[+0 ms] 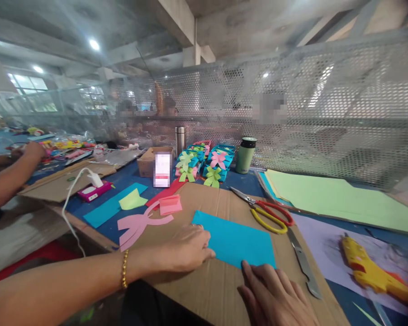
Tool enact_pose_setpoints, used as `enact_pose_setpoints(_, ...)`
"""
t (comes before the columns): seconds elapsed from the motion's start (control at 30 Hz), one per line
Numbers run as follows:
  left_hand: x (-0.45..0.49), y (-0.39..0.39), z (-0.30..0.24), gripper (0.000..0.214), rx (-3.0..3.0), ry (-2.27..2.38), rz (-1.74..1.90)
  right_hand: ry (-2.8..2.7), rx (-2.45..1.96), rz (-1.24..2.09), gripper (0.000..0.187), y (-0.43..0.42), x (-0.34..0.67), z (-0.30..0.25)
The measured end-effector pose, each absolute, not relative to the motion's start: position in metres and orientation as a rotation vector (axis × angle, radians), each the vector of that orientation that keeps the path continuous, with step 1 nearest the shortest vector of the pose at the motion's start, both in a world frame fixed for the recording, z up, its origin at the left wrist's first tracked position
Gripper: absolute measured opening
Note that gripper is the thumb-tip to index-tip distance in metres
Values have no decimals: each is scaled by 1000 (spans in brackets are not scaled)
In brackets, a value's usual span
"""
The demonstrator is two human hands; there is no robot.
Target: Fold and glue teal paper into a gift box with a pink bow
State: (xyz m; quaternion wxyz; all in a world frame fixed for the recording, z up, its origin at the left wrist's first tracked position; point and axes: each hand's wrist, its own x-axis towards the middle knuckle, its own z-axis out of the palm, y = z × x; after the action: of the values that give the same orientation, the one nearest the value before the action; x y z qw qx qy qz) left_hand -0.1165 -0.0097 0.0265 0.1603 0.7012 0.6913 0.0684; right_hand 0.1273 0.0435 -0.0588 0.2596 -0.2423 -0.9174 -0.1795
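A blue sheet of paper (pixel 236 240) lies on a brown cardboard mat (pixel 204 290) in front of me. My left hand (pixel 187 248) rests on the sheet's left edge, fingers curled down flat on it. At the sheet's near right corner, my right hand (pixel 275 296) lies with fingers stretched out and fingertips touching the paper. Neither hand grips anything.
Red-and-yellow scissors (pixel 270 213), a metal blade (pixel 304 262) and a yellow glue gun (pixel 370 271) lie to the right. Pink cut-outs (pixel 139 222), finished paper flowers (pixel 207 165), a green flask (pixel 245 155), green sheets (pixel 339 199) and a mesh partition (pixel 326 108) stand beyond. Another person's arm (pixel 7 176) works at left.
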Motion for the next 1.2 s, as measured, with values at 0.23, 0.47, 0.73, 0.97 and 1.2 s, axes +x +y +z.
enact_pose_setpoints(0.23,-162,-12,22,28,2032,1983,130,-2441,-673,-406,30,34,119,-44)
enact_pose_setpoints(0.47,-184,-18,15,23,2217,2020,121,-2436,-711,-382,30,29,116,-43)
enact_pose_setpoints(0.73,-116,-45,-4,11,2872,1764,263,-2480,-691,-407,28,29,113,-44)
enact_pose_setpoints(0.97,-106,-46,-16,24,2661,1901,607,-2547,-800,-624,32,19,103,-39)
enact_pose_setpoints(1.2,-104,-48,-21,27,2649,1979,636,-2612,-880,-788,45,11,92,-33)
